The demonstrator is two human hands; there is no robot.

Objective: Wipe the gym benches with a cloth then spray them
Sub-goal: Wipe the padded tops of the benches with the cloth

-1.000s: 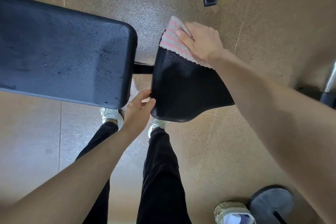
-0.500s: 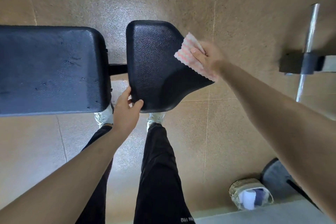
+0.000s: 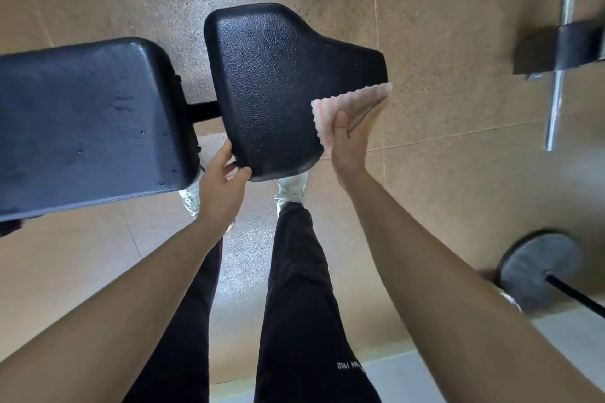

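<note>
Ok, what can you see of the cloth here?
The cloth is pink and white in thin stripes, with a nubbly, microfibre-like weave and a wavy edge. It looks folded or bunched rather than spread flat. The right hand holds it, thumb on top and fingers underneath, against the right near edge of the small black pad. Part of it overhangs the pad's edge. Nothing else touches it.

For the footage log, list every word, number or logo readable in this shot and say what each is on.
"1982": white print on the black trouser leg, near the bottom edge, upside down in this view.
Letters next to that number: too blurred to read.
Seat pad, long pad and cloth: no text visible.
</note>
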